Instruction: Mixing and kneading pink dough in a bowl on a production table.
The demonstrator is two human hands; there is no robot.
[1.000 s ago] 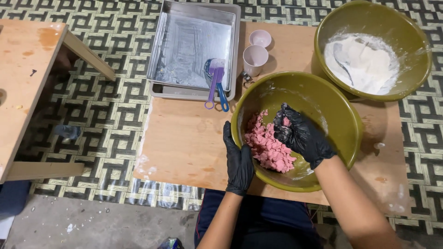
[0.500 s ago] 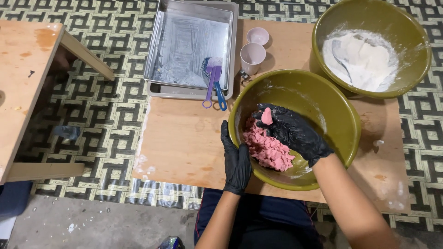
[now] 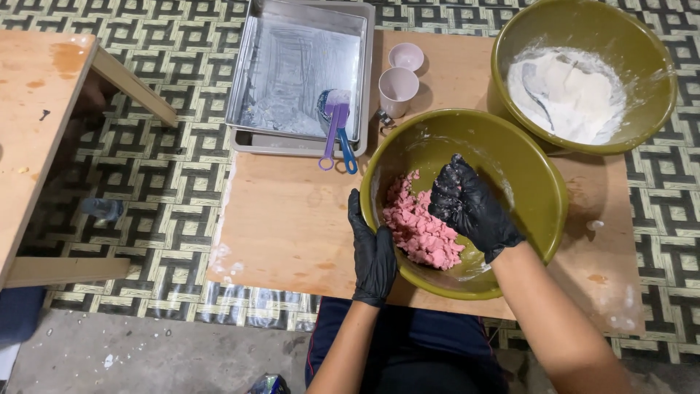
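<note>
An olive green bowl [image 3: 525,182] on a low wooden board holds a lump of pink dough [image 3: 417,230]. My left hand [image 3: 372,252], in a black glove, grips the bowl's near-left rim from outside. My right hand [image 3: 470,208], also in a black glove dusted with flour, is inside the bowl just right of the dough, fingers curled shut; whether it holds a piece of dough cannot be seen.
A second green bowl [image 3: 510,44] with white flour sits at the back right. A metal tray [image 3: 299,66] holds purple and blue measuring spoons [image 3: 335,135]. Two small pale cups [image 3: 398,89] stand beside it. A wooden table [image 3: 36,124] is at the left, over a patterned floor mat.
My right hand has lifted off the pink dough and moved to the right inside the bowl, fingers closing. The left hand has stayed on the rim.
</note>
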